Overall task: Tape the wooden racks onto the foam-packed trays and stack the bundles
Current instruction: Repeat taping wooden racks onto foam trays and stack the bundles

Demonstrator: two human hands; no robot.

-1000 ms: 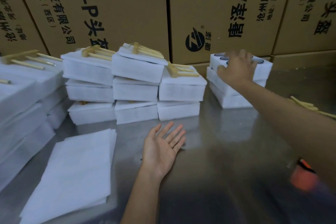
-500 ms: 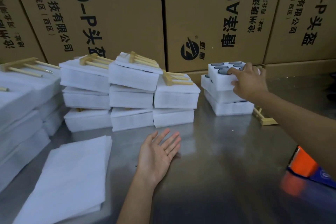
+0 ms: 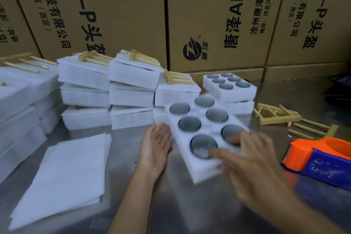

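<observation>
A white foam tray (image 3: pixel 204 130) holding several grey round lenses sits tilted at the table's middle. My right hand (image 3: pixel 252 157) grips its near right corner, fingers spread over the top; the hand is blurred. My left hand (image 3: pixel 155 148) lies open, palm up, right beside the tray's left edge. Two more foam trays (image 3: pixel 228 92) are stacked behind it. Loose wooden racks (image 3: pixel 277 116) lie to the right. Wrapped bundles (image 3: pixel 131 89) with racks on top are piled at the back left.
An orange and blue tape dispenser (image 3: pixel 319 156) stands at the right. A pile of white foam sheets (image 3: pixel 64 175) lies at the near left. More bundles (image 3: pixel 17 100) fill the far left. Cardboard boxes (image 3: pixel 209 15) wall the back of the metal table (image 3: pixel 190 205).
My right hand has taken the top tray off the right-hand stack and brought it to the table's middle. My left hand stayed open and now sits beside the tray.
</observation>
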